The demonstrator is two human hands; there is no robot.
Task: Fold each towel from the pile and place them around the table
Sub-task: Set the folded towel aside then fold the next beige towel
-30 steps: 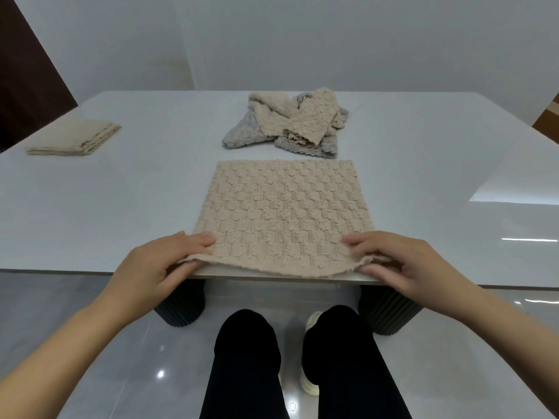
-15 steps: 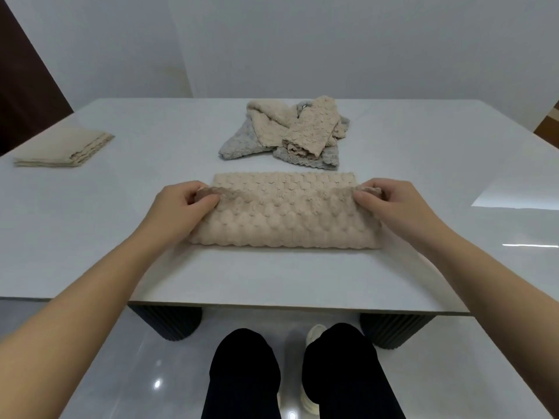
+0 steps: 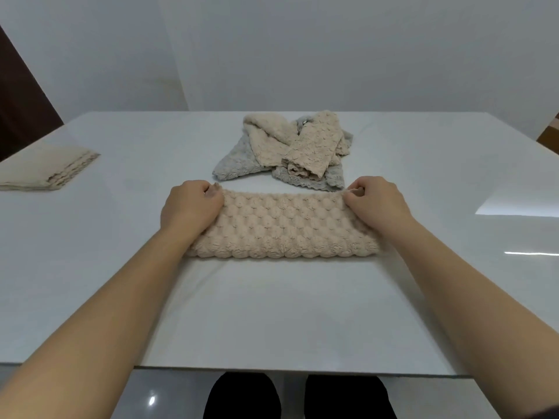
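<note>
A beige bobbled towel (image 3: 281, 226) lies folded in half as a wide strip in the middle of the white table (image 3: 272, 313). My left hand (image 3: 189, 205) pinches its far left corner and my right hand (image 3: 376, 199) pinches its far right corner, both with fingers curled on the doubled edge. Just beyond the strip sits the pile of unfolded towels (image 3: 287, 149), beige ones on top of grey ones. A folded beige towel (image 3: 42, 169) rests at the table's left edge.
The table's near edge runs across the bottom of the view, with my dark trouser legs (image 3: 296, 397) and a glossy floor below it. A white wall stands behind the table. A dark door (image 3: 21, 116) is at the far left.
My hands lifted the towel's near edge off the table's front edge and carried it over to the far edge, folding the towel in half. They now hold the far corners slightly farther out.
</note>
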